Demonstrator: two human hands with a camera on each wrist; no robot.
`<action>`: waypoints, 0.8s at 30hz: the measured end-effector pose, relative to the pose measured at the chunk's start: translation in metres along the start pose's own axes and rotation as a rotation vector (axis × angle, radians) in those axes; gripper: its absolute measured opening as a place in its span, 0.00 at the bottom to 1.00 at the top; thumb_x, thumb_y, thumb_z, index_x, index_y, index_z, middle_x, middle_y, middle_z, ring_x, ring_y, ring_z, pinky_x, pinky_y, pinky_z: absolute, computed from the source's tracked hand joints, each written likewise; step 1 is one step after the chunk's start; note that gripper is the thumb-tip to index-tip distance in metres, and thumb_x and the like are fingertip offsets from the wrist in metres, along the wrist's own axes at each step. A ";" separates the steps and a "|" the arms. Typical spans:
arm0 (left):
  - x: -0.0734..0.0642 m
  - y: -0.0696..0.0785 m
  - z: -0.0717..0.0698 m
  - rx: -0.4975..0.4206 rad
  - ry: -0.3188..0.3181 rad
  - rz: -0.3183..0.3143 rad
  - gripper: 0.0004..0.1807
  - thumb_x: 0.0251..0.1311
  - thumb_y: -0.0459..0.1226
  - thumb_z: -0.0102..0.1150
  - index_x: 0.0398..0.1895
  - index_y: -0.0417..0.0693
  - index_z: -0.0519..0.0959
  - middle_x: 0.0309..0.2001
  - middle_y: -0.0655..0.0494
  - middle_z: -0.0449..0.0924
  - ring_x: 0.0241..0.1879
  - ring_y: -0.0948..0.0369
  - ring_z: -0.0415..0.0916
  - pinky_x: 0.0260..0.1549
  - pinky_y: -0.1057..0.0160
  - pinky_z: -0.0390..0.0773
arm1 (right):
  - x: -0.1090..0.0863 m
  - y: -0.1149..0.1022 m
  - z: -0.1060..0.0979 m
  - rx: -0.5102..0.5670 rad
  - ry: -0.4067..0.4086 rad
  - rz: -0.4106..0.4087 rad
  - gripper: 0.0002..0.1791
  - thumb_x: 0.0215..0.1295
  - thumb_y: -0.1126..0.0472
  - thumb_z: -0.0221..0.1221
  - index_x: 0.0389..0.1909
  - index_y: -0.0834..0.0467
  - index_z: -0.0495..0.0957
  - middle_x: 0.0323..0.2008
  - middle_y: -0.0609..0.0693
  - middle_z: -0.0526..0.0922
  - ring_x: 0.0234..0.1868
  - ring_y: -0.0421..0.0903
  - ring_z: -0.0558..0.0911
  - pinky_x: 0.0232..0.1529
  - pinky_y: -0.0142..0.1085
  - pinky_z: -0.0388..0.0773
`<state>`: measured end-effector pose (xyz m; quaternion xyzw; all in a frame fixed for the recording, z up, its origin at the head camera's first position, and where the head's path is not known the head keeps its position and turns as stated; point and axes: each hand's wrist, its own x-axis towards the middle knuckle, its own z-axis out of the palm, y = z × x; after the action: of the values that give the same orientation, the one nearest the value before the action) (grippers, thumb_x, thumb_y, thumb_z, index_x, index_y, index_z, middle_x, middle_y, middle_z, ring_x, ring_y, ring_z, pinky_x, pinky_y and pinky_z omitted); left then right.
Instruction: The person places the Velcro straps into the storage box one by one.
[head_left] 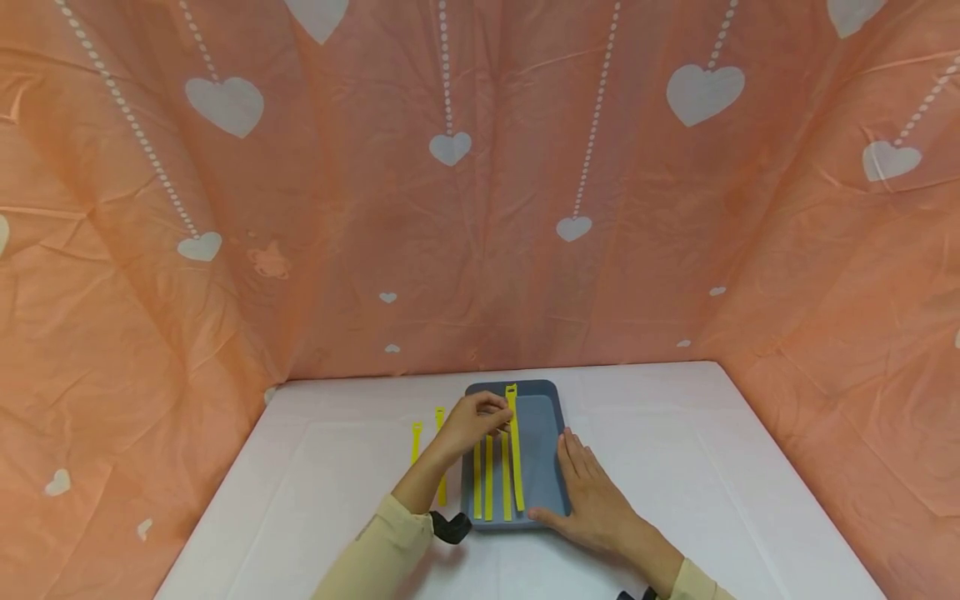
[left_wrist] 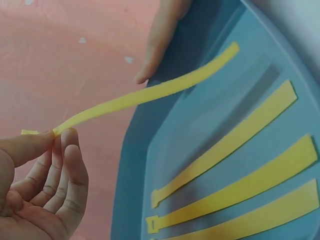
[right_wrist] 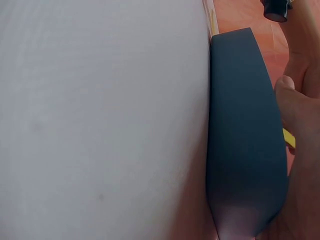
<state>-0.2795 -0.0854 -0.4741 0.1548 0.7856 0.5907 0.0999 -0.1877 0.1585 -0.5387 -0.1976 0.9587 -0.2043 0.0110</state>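
Left hand's point(head_left: 474, 423) grip is clamped, thumb and finger pinching near the head of a long, flat yellow strap point(left_wrist: 145, 97), held over the smooth blue-grey rectangular tray point(head_left: 542, 458)! Right hand point(head_left: 596, 504), fingers straight, touches the rim at four o'clock; three matching straps point(head_left: 488, 482) lie inside, two more point(head_left: 442, 493) on the white counter point(head_left: 675, 450), nine o'clock.

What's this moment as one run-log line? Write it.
left hand: pinches strip over tray | right hand: touches tray | in tray: three strips | on table: two strips

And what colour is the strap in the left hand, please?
The strap is yellow; best in left wrist view.
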 end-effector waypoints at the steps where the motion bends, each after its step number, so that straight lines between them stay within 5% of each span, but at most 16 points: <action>1: 0.000 0.000 0.001 -0.001 -0.004 0.001 0.12 0.77 0.37 0.65 0.51 0.35 0.83 0.43 0.45 0.88 0.48 0.38 0.88 0.48 0.40 0.88 | 0.000 0.000 0.000 0.005 -0.002 0.002 0.71 0.66 0.19 0.56 0.85 0.71 0.44 0.86 0.66 0.41 0.87 0.61 0.44 0.85 0.54 0.46; 11: 0.006 -0.013 0.012 0.028 -0.023 -0.008 0.11 0.75 0.34 0.65 0.48 0.32 0.84 0.41 0.39 0.88 0.44 0.36 0.88 0.42 0.45 0.90 | 0.001 0.002 0.002 -0.006 0.009 -0.004 0.70 0.66 0.18 0.56 0.85 0.71 0.45 0.86 0.66 0.42 0.87 0.61 0.46 0.84 0.53 0.48; 24: 0.013 -0.029 0.018 0.089 -0.020 -0.063 0.09 0.74 0.33 0.67 0.45 0.33 0.84 0.34 0.39 0.89 0.33 0.48 0.89 0.35 0.53 0.89 | 0.000 0.003 0.002 -0.013 0.019 -0.009 0.70 0.66 0.19 0.56 0.85 0.71 0.46 0.86 0.67 0.43 0.86 0.62 0.47 0.84 0.54 0.49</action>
<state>-0.2890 -0.0722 -0.5062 0.1400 0.8145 0.5502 0.1193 -0.1889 0.1598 -0.5420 -0.1999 0.9592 -0.1998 -0.0004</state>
